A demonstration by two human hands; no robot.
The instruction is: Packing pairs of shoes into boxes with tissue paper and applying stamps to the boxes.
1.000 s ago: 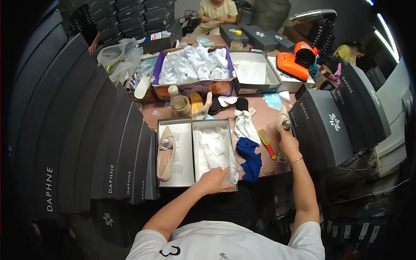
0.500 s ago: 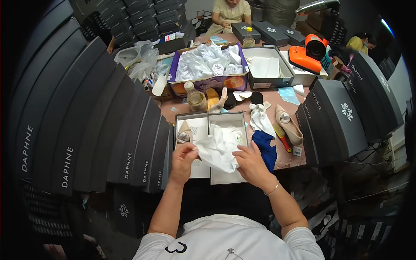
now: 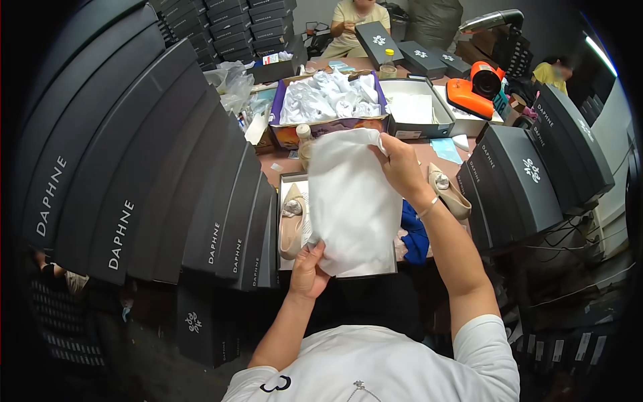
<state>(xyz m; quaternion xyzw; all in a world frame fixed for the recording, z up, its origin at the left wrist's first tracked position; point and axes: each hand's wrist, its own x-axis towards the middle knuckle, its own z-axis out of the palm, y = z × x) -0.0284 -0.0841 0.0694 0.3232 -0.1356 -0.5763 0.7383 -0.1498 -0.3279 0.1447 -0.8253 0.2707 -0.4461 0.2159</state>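
Note:
A thin white sheet (image 3: 351, 194), paper or cloth I cannot tell, is stretched between my two hands above an open shoe box (image 3: 390, 266). My right hand (image 3: 400, 166) pinches its far right corner, and my left hand (image 3: 309, 269) grips the near left corner. Under the sheet most of the box is hidden. A beige pointed shoe (image 3: 292, 234) with stuffing in its opening lies in the box's left part. The matching beige shoe (image 3: 449, 193) rests on the table to the right, beyond a blue cloth (image 3: 415, 231) that is partly covered by my right forearm.
Dark shoe boxes (image 3: 154, 174) stand in a long row at left, more boxes (image 3: 516, 181) at right. Behind the sheet are a purple carton (image 3: 276, 110) of white stuffing, an open grey box (image 3: 439, 110), an orange device (image 3: 471, 98) and a bottle (image 3: 303, 137). A person (image 3: 351, 23) handles a box opposite.
The crumpled sheet is now spread out taller. My right hand has moved up and away, my left hand slightly nearer and rightward. The person opposite has tilted up a dark box.

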